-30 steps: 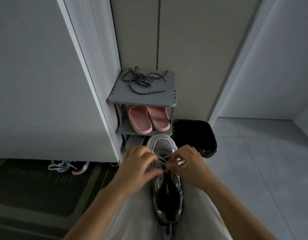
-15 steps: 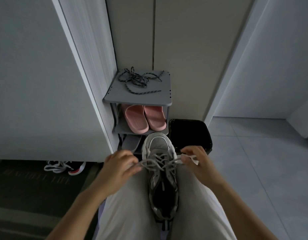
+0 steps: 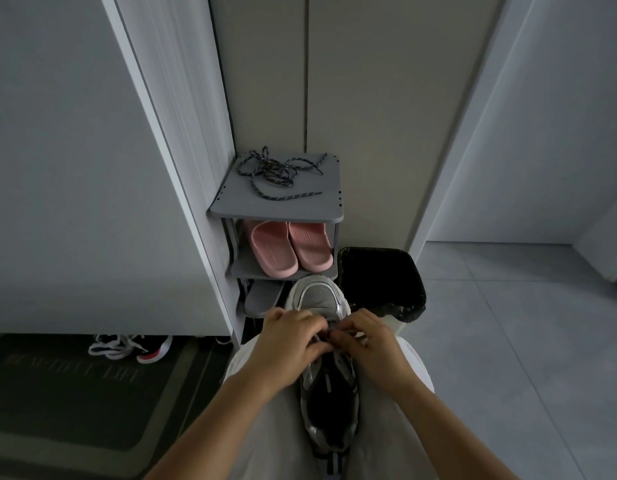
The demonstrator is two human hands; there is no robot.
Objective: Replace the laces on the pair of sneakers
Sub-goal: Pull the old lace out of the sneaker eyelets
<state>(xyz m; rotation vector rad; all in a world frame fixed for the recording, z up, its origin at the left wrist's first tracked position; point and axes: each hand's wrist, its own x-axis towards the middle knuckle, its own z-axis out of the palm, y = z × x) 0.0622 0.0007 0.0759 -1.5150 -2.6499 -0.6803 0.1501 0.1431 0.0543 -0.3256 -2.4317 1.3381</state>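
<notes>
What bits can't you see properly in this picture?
All in the head view:
- The left hand and right hand cover most of the laces on the gray sneaker, so the eyelets are hidden.
- The other sneaker is partly hidden under the cabinet.
- The lettering on the mat is too dim to read.

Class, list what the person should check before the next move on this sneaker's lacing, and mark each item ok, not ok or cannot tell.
1. The sneaker is steadied on the lap, toe pointing away: ok.
2. The left hand grips the lace over the eyelets: ok.
3. The right hand pinches the lace: ok.
4. Which eyelet comes next: cannot tell, both hands hide it.
5. The dark speckled laces lie in sight on top of the shoe rack: ok.
</notes>
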